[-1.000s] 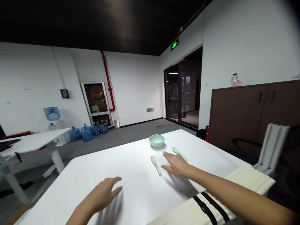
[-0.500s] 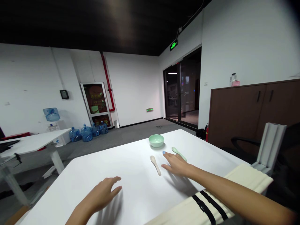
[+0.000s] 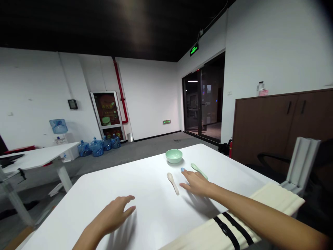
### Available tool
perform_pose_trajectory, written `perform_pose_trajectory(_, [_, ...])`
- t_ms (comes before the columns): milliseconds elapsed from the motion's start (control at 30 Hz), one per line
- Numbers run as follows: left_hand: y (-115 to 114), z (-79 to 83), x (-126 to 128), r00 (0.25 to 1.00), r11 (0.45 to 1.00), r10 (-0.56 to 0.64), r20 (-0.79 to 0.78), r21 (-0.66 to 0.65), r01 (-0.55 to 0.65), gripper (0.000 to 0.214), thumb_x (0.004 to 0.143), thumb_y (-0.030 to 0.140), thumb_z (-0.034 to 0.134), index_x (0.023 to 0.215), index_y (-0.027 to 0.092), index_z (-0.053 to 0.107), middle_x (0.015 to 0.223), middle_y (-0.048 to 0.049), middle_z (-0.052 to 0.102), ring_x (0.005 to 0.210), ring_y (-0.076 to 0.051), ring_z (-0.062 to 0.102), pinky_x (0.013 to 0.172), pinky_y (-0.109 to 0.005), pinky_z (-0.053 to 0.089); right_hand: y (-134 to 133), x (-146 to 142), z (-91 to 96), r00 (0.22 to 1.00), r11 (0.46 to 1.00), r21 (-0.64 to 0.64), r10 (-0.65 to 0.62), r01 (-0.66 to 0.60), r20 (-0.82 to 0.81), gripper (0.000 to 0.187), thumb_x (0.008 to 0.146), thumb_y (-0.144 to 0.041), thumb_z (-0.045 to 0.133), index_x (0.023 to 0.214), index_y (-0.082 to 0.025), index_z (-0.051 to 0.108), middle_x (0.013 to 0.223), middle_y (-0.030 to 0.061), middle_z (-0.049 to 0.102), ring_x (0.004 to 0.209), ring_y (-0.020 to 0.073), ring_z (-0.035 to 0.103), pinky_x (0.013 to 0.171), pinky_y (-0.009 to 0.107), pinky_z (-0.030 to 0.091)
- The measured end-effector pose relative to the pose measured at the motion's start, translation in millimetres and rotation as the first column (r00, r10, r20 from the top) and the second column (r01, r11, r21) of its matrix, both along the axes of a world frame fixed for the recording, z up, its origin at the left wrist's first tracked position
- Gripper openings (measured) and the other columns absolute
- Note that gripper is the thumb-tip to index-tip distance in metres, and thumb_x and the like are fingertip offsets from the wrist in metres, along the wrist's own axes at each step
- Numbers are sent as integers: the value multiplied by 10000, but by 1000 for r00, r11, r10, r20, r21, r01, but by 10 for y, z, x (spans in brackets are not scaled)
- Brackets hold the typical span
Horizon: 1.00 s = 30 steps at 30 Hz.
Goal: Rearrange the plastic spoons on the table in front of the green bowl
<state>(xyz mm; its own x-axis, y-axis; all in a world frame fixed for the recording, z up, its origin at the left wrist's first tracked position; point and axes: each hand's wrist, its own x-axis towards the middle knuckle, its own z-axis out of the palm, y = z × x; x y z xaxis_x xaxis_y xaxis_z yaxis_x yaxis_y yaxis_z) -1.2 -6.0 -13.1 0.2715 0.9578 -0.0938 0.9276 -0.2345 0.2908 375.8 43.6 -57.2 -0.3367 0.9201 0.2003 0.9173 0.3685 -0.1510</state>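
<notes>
My right hand (image 3: 195,182) is over the white table (image 3: 104,187), thumb apart from the outstretched fingers. A small blue patch (image 3: 182,169) shows at its fingertips; most of whatever it belongs to is hidden. Left of that hand lies a beige spoon (image 3: 172,183), apart from the thumb. A light green spoon (image 3: 199,171) lies just beyond the fingers, partly covered by the hand. Farther back stands a light green bowl (image 3: 173,156), upright. My left hand (image 3: 114,213) hovers above the table's near left part, its thumb and fingers spread with nothing between them.
A cream cloth pad with black straps (image 3: 192,234) lies along the table's near right edge, under my right forearm. A metal profile post (image 3: 301,163) rises at the right, near a brown cabinet (image 3: 262,125). Another white table (image 3: 39,156) and several blue water bottles (image 3: 97,147) are at the left.
The view has shifted very slightly. Both hands, the spoons and the bowl keep their places on or above the table.
</notes>
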Motion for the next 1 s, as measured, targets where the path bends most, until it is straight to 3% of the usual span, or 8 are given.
perform_pose_trajectory(1000, [-3, 14, -15, 1000, 1000, -14, -11, -2, 14, 623, 807, 658, 376, 1273, 276, 532, 1292, -72, 573, 1206, -279, 497, 986, -390, 389, -48, -19, 57, 1000, 1000, -7, -3, 3, -2, 494, 873, -570, 356, 1148, -182, 489, 1099, 132, 589, 959, 280, 572, 770, 357, 365])
